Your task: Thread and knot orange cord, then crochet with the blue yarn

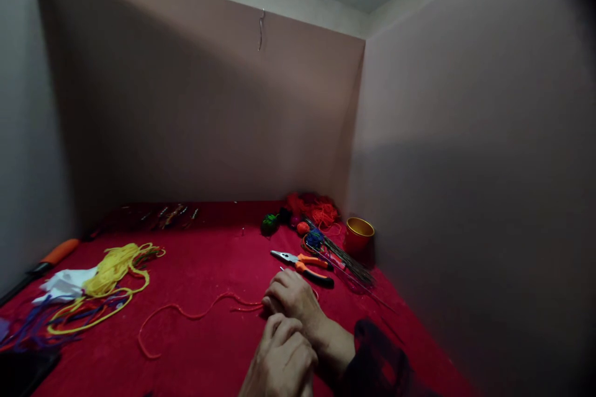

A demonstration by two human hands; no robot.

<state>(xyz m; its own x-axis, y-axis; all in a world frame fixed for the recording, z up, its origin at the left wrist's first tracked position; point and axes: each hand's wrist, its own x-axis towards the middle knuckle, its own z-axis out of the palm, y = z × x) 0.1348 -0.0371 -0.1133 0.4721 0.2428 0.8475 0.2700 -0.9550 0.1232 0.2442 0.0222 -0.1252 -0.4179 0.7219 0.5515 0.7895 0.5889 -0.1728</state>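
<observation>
A thin red cord [200,315] winds across the red cloth and runs in under the fingers of my right hand [294,299]. That hand is closed on the cord, low over the cloth, and a short loop of it shows behind the knuckles. My left hand [284,356] is in front, against the right hand's wrist side, with its fingers curled; what it pinches, if anything, is hidden. Just beyond the right hand lie long-nose pliers [302,263] with orange and black handles, their jaws pointing left.
Yellow yarn [114,268], a white cloth [69,285] and purple strands [35,325] lie at left, near an orange-handled tool [60,250]. At back right are red yarn [321,211], a green ball [269,223], thin sticks [347,257] and a red-gold cup [359,237]. Walls surround the red cloth [195,273].
</observation>
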